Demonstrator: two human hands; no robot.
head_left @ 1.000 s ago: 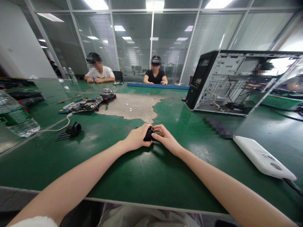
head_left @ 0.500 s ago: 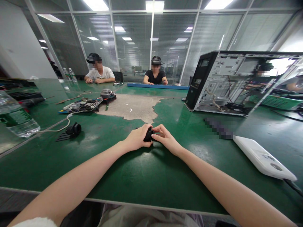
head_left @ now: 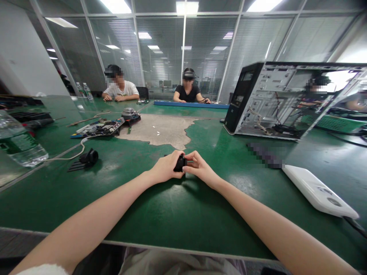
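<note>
A small black part [head_left: 179,163] is held low over the green table [head_left: 160,214], in the middle of the head view. My left hand [head_left: 168,166] wraps round it from the left, hiding much of it. From the right, my right hand [head_left: 200,168] has its fingers and thumb closed on the part's right end. The part's exact shape is too small to tell. Left of my hands, another black part with a round end and flat prongs [head_left: 88,157] lies beside a pale cable.
An open computer case [head_left: 266,101] stands at the right, near a white power bank [head_left: 321,191]. A circuit board [head_left: 99,128], a fan unit [head_left: 131,115] and a plastic bottle [head_left: 21,141] are at the left. Two people [head_left: 122,89] [head_left: 187,91] sit across the table.
The fingers of my right hand have shifted slightly on the black part, and more of its right end shows. My left hand stays in place. The far person's hand has moved right.
</note>
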